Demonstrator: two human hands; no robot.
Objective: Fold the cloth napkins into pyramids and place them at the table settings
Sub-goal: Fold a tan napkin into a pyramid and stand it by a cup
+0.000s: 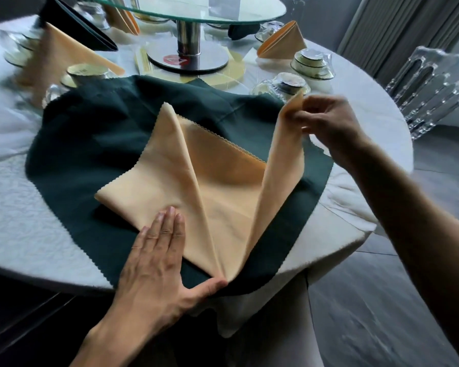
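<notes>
The left hand (157, 250) lies flat on the peach napkin (196, 181), fingers straight and together, thumb spread to the side and touching the napkin's near point. The right hand (326, 120) pinches the napkin's right corner between thumb and fingers and holds it raised above the table (37, 234), so that this side of the cloth stands up as a long slanted flap.

The napkin's left half is folded in toward the centre line and lies flat; its zigzag-cut edges show along the far side. The napkin rests on a dark green cloth (77, 160) spread flat on the white-covered table, near the table's front edge.

Beyond the green cloth, a glass turntable (196, 11) stands on a metal post at the table centre. A folded peach pyramid (284, 42) stands at the far right, beside upturned bowls (312, 63). A second peach pyramid (61, 56) and a dark pyramid (74, 22) stand at the far left, blurred. A clear chair (432, 88) stands to the right of the table.
</notes>
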